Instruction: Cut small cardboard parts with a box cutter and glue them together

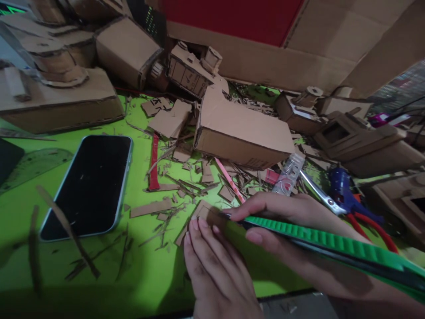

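My left hand (214, 266) lies flat at the bottom centre, its fingertips pressing on a small cardboard piece (195, 221). My right hand (279, 212) grips a green utility knife (335, 241), whose body runs down to the lower right. The knife's front end sits on that cardboard, next to my left fingertips, and its blade is hidden. Both hands rest over a bright green cutting mat (159, 270), which is littered with cardboard scraps.
A black smartphone (88, 188) lies left of my hands. Beyond them are a cardboard box (241, 130), cardboard models (360, 144), a blue glue gun (345, 192), red-handled scissors (373, 226) and a clear ruler (288, 173).
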Motion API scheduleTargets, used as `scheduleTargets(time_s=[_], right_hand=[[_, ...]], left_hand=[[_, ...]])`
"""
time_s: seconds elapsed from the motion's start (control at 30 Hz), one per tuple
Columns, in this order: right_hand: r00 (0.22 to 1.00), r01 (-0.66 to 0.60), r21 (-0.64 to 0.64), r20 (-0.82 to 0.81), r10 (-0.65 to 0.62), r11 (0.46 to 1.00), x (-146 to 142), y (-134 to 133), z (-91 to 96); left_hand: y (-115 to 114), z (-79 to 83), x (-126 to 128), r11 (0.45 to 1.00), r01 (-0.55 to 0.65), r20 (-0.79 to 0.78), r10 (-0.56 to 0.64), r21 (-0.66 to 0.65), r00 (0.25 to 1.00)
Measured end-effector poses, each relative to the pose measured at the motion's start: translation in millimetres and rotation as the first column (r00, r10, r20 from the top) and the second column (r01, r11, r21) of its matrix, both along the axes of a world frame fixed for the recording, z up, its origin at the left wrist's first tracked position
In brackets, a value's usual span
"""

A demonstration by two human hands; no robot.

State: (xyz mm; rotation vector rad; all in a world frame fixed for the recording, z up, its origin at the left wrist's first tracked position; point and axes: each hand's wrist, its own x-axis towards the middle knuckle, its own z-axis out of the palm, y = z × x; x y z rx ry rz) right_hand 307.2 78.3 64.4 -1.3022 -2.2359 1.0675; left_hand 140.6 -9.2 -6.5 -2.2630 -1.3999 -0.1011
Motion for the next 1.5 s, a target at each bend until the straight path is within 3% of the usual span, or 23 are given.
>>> scheduleTargets(time_s=[0.17, 0.3, 0.4, 0.5, 0.63, 0.7, 0.77, 0.97, 1.13, 1.2, 1.37, 1.5], right_hand=[[1.000, 0.002, 0.015, 0.026, -0.003, 1.000, -4.9, 1.9, 3.3], [1.000, -0.022, -0.012, -0.003, 0.022, 1.000, -0.5, 2.2, 4.0], [1.000, -0.018, -0.007, -0.001, 0.018, 1.000, -1.2, 2.4, 4.1], [1.000, -0.010, -0.010, -0.008, 0.010, 1.000, -4.1, 2.4, 3.8], [1.000, -0.017, -0.041, -0.007, 0.017, 0.999, -0.4, 1.4, 2.4], [1.000, -0.016, -0.046, -0.016, 0.016, 0.999, 3.3, 0.5, 1.9], [1.000, 0.007, -0.031, -0.022, -0.007, 1.000, 4.4, 0.1, 2.3], [0.999, -0.037, 0.035, 0.014, 0.037, 0.999, -6.8, 3.4, 7.3], [1.000, -0.017, 0.004, 0.009, 0.017, 1.000, -0.9, -1.5, 3.8], [1.000, 0.019, 0.004, -0.003, -0.019, 1.000, 3.6, -7.2, 1.6], [0.980, 0.180, -0.029, -0.075, -0.182, 0.983, 2.3, -24.1, -3.7], [0.943, 0.284, -0.094, -0.150, -0.296, 0.954, -9.3, -32.0, -6.2]], left_hand=[[2.1, -13.2, -1.9, 0.981, 0.095, 0.047, -0.104, 0.169, 0.993], [-7.8, -16.0, 14.8, 0.992, -0.121, 0.218, 0.112, 0.030, 0.970], [-13.1, -16.1, 22.8, 0.988, -0.154, 0.319, 0.147, -0.004, 0.936], [-10.7, -17.7, 16.2, 0.991, -0.134, 0.273, 0.126, 0.008, 0.954], [-4.9, -19.6, 2.3, 0.981, 0.098, 0.166, -0.125, 0.166, 0.978], [-5.8, -19.0, 2.8, 0.996, -0.042, 0.164, 0.028, 0.080, 0.986], [-9.0, -17.4, 7.6, 0.995, -0.091, 0.180, 0.084, 0.028, 0.980], [-10.2, -11.3, 10.2, 0.998, -0.067, 0.151, 0.068, -0.010, 0.986], [3.5, -10.1, -8.7, 0.977, 0.122, -0.025, -0.119, 0.173, 0.993], [6.7, -6.8, -11.4, 0.963, 0.160, -0.041, -0.154, 0.215, 0.987], [6.8, 3.6, -8.3, 0.992, 0.114, -0.040, -0.112, 0.055, 0.993], [3.3, -3.3, -12.3, 0.967, 0.194, -0.011, -0.195, 0.164, 0.981]])
